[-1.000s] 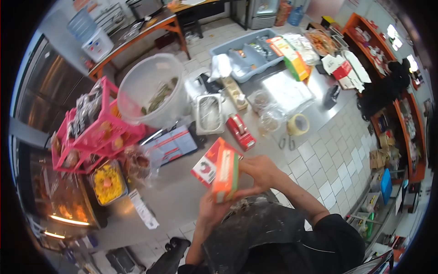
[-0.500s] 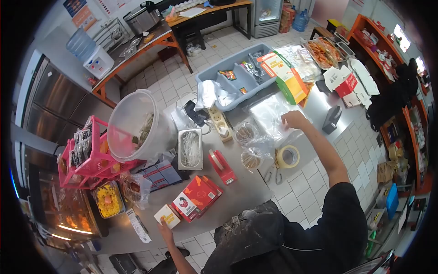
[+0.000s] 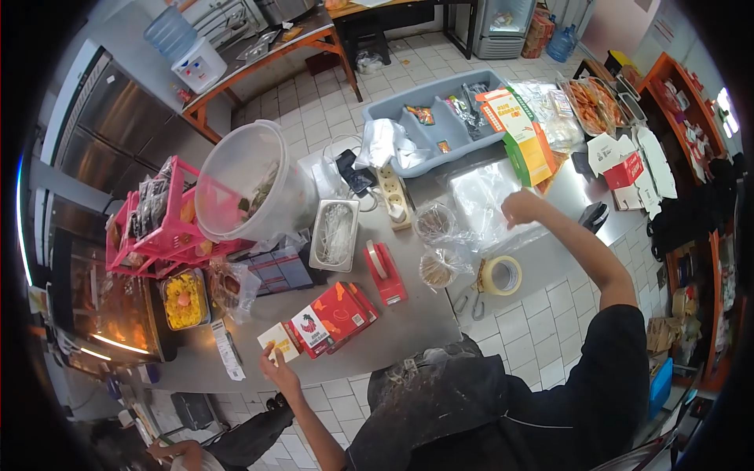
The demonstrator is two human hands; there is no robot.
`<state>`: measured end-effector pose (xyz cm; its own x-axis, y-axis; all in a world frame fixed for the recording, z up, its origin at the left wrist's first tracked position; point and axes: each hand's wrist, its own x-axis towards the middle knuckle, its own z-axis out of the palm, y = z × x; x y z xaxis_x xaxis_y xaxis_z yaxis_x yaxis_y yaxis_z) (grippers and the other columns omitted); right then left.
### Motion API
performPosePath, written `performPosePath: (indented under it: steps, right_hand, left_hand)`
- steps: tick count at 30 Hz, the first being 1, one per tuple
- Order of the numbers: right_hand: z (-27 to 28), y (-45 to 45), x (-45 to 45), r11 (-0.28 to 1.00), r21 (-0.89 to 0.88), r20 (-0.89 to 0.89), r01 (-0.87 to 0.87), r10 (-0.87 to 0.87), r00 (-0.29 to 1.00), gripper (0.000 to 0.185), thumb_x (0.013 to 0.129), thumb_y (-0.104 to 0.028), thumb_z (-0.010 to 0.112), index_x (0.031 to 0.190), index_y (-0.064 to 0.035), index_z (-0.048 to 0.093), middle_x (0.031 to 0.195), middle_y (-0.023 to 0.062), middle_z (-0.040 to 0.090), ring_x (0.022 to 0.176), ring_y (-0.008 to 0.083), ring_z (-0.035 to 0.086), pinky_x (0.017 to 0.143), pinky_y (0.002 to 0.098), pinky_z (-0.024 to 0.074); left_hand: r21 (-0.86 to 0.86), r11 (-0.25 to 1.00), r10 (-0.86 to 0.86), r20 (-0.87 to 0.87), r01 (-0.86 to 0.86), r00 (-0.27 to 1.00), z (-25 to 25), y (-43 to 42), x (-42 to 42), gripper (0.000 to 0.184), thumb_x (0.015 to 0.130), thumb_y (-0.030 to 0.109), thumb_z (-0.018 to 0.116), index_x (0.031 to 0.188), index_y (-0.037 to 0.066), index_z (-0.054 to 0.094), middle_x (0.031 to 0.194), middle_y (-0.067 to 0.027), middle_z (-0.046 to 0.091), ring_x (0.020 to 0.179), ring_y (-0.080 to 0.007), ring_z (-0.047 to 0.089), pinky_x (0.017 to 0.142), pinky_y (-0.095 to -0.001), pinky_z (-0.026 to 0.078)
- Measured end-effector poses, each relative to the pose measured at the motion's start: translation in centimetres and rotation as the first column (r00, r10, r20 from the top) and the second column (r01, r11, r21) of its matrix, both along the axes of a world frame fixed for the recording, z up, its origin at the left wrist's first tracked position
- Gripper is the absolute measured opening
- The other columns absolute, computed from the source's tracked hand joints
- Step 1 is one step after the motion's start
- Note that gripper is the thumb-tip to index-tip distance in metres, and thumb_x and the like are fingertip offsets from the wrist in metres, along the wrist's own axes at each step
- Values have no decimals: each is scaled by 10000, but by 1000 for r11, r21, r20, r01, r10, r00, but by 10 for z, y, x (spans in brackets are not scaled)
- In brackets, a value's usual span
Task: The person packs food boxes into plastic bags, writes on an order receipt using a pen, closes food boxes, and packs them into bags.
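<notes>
At the near left of the steel table, my left hand (image 3: 283, 374) has its thumb and fingers at the edge of a small white-and-yellow box (image 3: 290, 346). That box stands against the end of a red carton (image 3: 334, 318). My right hand (image 3: 520, 208) is over a stack of clear plastic bags (image 3: 477, 192), fingers curled in and pressed together on the plastic. Nearer me lie two bagged brown bundles, a roll of tape (image 3: 502, 276) and scissors (image 3: 471, 304). A red tape dispenser (image 3: 386, 275) stands between my hands.
A steel tray (image 3: 335, 234), a large clear tub (image 3: 243, 184) and pink baskets (image 3: 153, 216) stand on the left. A grey divided tray (image 3: 434, 125) and an orange-green box (image 3: 518, 137) are at the back. Another person's arm (image 3: 177, 453) shows at lower left.
The view has shifted, so the table things sit higher in it. My left hand's fingers are more spread at the small box. A person's arm and leg have appeared at lower left.
</notes>
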<state>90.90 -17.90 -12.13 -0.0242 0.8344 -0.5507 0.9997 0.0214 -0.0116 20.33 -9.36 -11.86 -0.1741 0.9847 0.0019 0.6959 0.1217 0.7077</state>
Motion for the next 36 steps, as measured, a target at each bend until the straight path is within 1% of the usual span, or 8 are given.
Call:
performPosePath:
  steps: [8, 14, 18, 19, 21, 27, 32, 36]
  right_hand:
    - [-93, -13, 42, 936, 219, 238, -275, 222, 946, 198, 833, -258, 565, 709, -146, 671, 721, 80, 676, 700, 274, 669, 594, 435, 499]
    - [-58, 23, 88, 880, 459, -453, 123, 113, 884, 166, 886, -144, 584, 819, -24, 491, 769, 109, 514, 726, 245, 547, 652, 402, 434]
    - [94, 37, -66, 731, -63, -967, 679, -214, 140, 192, 1013, -251, 495, 1021, -72, 567, 888, -23, 525, 837, 64, 546, 767, 230, 478]
    - [113, 33, -95, 718, -408, -902, 565, -219, -373, 230, 1014, -247, 496, 1105, -47, 564, 964, -6, 555, 853, 73, 564, 774, 240, 495]
    - [154, 27, -168, 894, -422, -609, 153, -154, -778, 336, 1013, -233, 501, 1258, -6, 532, 1096, 35, 593, 898, 108, 596, 801, 268, 519]
    - [148, 29, -289, 748, -438, -859, 499, -185, -477, 367, 990, -212, 528, 1296, -10, 513, 1111, 76, 617, 965, 172, 633, 821, 320, 540]
    - [155, 12, -307, 798, -517, -793, 309, -311, -524, 293, 1027, -293, 476, 1178, -57, 563, 1056, 61, 635, 897, 178, 646, 814, 330, 535]
    - [139, -8, -302, 789, -512, -759, 341, -229, -610, 232, 1033, -265, 457, 1117, -58, 520, 1030, 54, 627, 902, 165, 641, 820, 325, 537]
  left_hand:
    - [156, 988, -34, 87, 20, 996, -27, -18, 6, 305, 938, 227, 590, 1178, 39, 598, 1197, -150, 555, 1173, -307, 499, 1018, -427, 376]
    - [185, 961, 148, 282, -205, 948, 14, -46, 28, 198, 893, 109, 597, 1086, 71, 623, 1123, -109, 564, 1094, -269, 496, 957, -382, 390]
    - [129, 968, 96, 599, -214, 795, 28, -45, 48, 201, 910, 102, 585, 1103, 50, 604, 1177, -88, 563, 1010, -197, 526, 876, -347, 445]
    - [126, 977, 34, 699, -170, 715, 26, -45, 58, 224, 931, 149, 575, 1127, 43, 593, 1196, -90, 560, 1016, -200, 538, 884, -347, 453]
    - [173, 985, -142, 849, -14, 509, 28, -45, 81, 352, 950, 250, 565, 1217, 21, 548, 1247, -113, 549, 1060, -203, 546, 914, -337, 453]
    - [150, 900, 69, 878, 409, -474, 117, -47, 131, 944, 869, 631, 570, 1477, -37, 296, 1480, -264, 371, 1231, -280, 512, 1005, -369, 434]
    - [681, 574, -225, 665, 454, -713, 144, -57, 117, 1219, 738, 638, 740, 1526, -44, 108, 1520, -329, 264, 1189, -353, 557, 814, -369, 552]
    - [433, 247, -212, 897, 867, -387, 178, -77, 100, 831, 846, 317, 742, 1466, 3, 287, 1400, -232, 466, 834, -218, 667, 659, -246, 525]
